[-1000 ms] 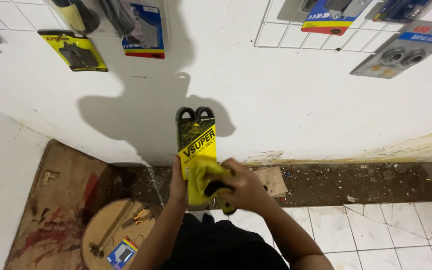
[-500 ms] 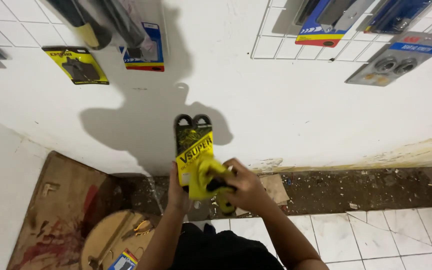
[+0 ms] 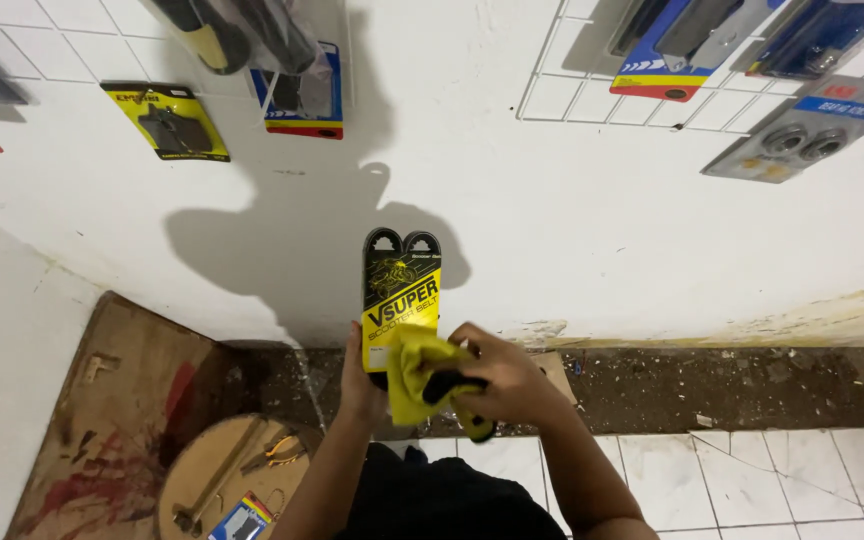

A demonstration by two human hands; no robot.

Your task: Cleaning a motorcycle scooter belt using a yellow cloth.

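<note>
While my left hand (image 3: 360,385) grips the black rubber drive belt in its yellow-and-black card sleeve (image 3: 401,300) from behind, upright in front of the white wall (image 3: 572,230), my right hand (image 3: 505,380) is clenched on a crumpled yellow cloth (image 3: 419,378), pressed vs. the belt's lower end. So I judge I'm mid-wipe, w/ the top loops not yet covered. Next move needs a firm left grip so the belt won't twist, and cloth strokes kept along the rubber, not off the sleeve's edge.
</note>
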